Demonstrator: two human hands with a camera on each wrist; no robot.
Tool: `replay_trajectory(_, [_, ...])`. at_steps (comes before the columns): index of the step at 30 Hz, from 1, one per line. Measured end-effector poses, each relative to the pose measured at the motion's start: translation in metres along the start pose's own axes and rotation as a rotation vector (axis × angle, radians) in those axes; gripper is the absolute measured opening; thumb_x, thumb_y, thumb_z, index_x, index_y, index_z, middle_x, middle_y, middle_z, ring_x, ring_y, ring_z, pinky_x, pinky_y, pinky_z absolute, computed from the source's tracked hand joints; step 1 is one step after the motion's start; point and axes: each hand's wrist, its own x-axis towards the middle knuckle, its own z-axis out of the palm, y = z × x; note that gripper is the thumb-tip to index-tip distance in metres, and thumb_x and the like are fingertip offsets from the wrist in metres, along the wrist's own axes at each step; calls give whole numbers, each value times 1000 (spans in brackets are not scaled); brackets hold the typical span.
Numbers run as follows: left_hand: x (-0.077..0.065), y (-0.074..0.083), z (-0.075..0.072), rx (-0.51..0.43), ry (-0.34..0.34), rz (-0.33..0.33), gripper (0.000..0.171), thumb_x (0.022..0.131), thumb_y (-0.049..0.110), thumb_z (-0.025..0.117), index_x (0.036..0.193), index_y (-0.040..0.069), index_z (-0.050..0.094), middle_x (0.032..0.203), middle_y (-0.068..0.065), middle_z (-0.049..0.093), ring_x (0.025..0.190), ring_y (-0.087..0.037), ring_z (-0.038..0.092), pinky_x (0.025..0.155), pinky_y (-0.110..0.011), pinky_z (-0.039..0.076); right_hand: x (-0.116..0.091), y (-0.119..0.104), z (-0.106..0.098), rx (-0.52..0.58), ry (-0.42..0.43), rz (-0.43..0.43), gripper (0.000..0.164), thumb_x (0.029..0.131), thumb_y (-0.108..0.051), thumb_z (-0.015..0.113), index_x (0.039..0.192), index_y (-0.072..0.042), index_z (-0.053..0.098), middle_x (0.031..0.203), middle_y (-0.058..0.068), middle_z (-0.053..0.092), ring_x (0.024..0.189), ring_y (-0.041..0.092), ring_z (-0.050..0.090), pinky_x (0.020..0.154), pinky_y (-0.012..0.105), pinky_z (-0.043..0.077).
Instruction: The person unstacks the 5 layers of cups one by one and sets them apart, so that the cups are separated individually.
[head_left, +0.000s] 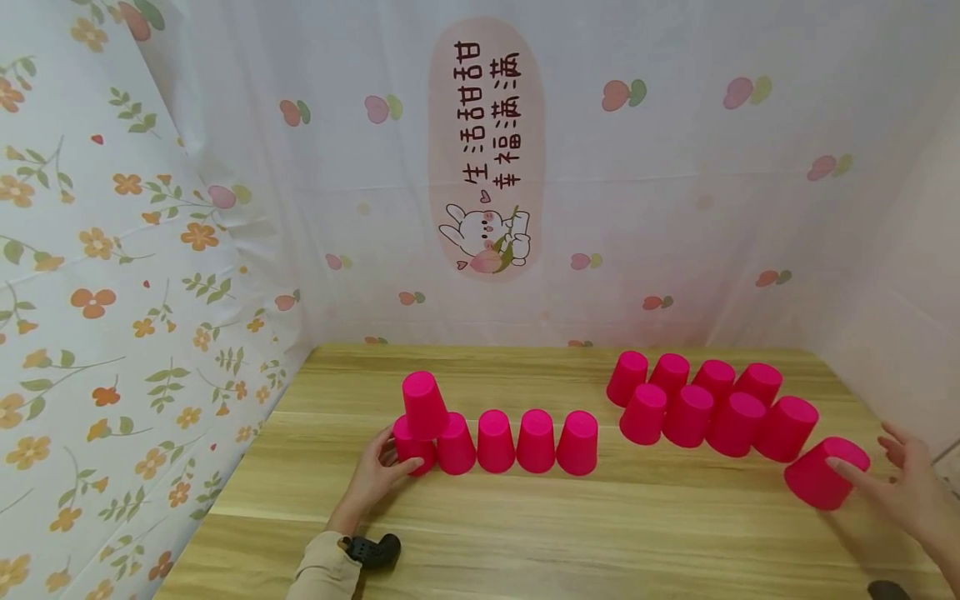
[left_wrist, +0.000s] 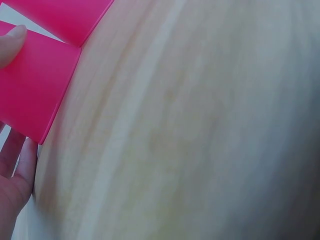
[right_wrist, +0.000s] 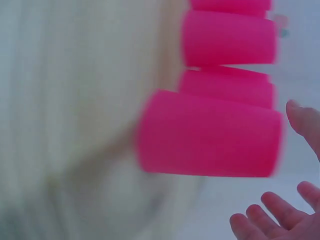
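My left hand (head_left: 378, 471) grips the leftmost pink cup (head_left: 411, 446) of a row of upside-down cups, thumb on its near side and fingers behind. In the left wrist view the thumb (left_wrist: 12, 45) lies across that cup's wall (left_wrist: 37, 85). Another upside-down cup (head_left: 425, 406) stands on top of the row's first two. Over at the right, my right hand (head_left: 903, 483) is beside the nearest pink cup (head_left: 825, 473) of a second group, its thumb overlapping that cup in the head view. The right wrist view shows spread fingers (right_wrist: 275, 210) apart from the cup (right_wrist: 210, 135).
The row continues rightward with several cups (head_left: 496, 442). At the back right, several more upside-down pink cups (head_left: 738, 423) stand close together in two lines. A printed curtain (head_left: 637, 208) hangs behind the wooden table (head_left: 525, 533), and a flowered cloth (head_left: 112, 333) hangs at the left.
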Motion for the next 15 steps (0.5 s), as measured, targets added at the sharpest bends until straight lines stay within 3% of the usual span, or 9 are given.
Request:
replay_trajectory(2, [1, 0, 1, 0, -1, -2, 61, 74, 5, 71, 128, 0, 42, 119, -17, 48, 108, -33, 48, 92, -41, 40, 6, -4, -8, -1, 49, -25, 91, 81, -23, 64, 142, -21, -4, 141, 30, 3, 132, 30, 4, 104, 50, 13])
replay_trajectory(3, [1, 0, 1, 2, -2, 1, 61, 74, 4, 70, 128, -1, 42, 119, -18, 48, 108, -33, 48, 92, -41, 40, 6, -14, -12, -9, 73, -40, 90, 81, -22, 64, 142, -23, -2, 142, 27, 4, 132, 22, 5, 106, 43, 12])
replay_trajectory(5, [1, 0, 2, -5, -5, -4, 61, 74, 2, 70, 128, -2, 41, 119, -19, 48, 108, -34, 48, 93, -42, 39, 4, -47, -21, -1, 92, -68, 88, 81, -18, 64, 143, -19, 1, 142, 27, 4, 132, 20, 5, 106, 43, 8])
replay_trajectory(6, [1, 0, 2, -13, -6, -8, 61, 74, 1, 69, 128, -2, 41, 119, -19, 48, 108, -34, 47, 93, -42, 39, 2, -67, -24, -8, 95, -83, 86, 82, -16, 63, 143, -14, 3, 142, 28, 5, 132, 21, 5, 106, 43, 7])
replay_trajectory(8, [1, 0, 2, -24, -9, -7, 61, 74, 0, 69, 128, -3, 41, 120, -19, 48, 109, -35, 46, 93, -44, 38, -4, -112, -29, -11, 53, -95, 84, 83, -16, 61, 142, -6, 2, 140, 33, 4, 130, 38, 4, 99, 59, 8])
replay_trajectory(9, [1, -1, 2, -32, -11, -10, 61, 74, 0, 69, 128, -3, 41, 120, -20, 47, 109, -35, 46, 94, -44, 37, -6, -130, -29, -29, 43, -106, 83, 84, -17, 61, 142, -5, 2, 141, 31, 5, 130, 38, 5, 102, 54, 11])
replay_trajectory(10, [1, -1, 2, -34, -14, -15, 61, 74, 0, 69, 128, -3, 41, 120, -19, 47, 109, -35, 46, 94, -44, 37, -8, -147, -29, -23, 13, -119, 83, 84, -16, 60, 141, -2, 1, 140, 32, 5, 127, 45, 6, 98, 59, 12])
replay_trajectory(13, [1, -1, 1, -29, -14, -17, 60, 74, 1, 69, 128, -2, 41, 120, -19, 47, 109, -35, 46, 93, -43, 38, -9, -180, -21, -29, -33, -157, 79, 86, -19, 58, 142, -6, 3, 139, 31, 12, 130, 36, 12, 104, 21, 20])
replay_trajectory(15, [2, 0, 1, -18, -15, -24, 60, 75, 3, 69, 128, -1, 41, 119, -18, 48, 109, -34, 46, 93, -41, 39, -7, -193, -12, -3, -49, -200, 77, 85, -18, 59, 142, -7, 8, 137, 31, 19, 130, 28, 19, 87, -1, 23])
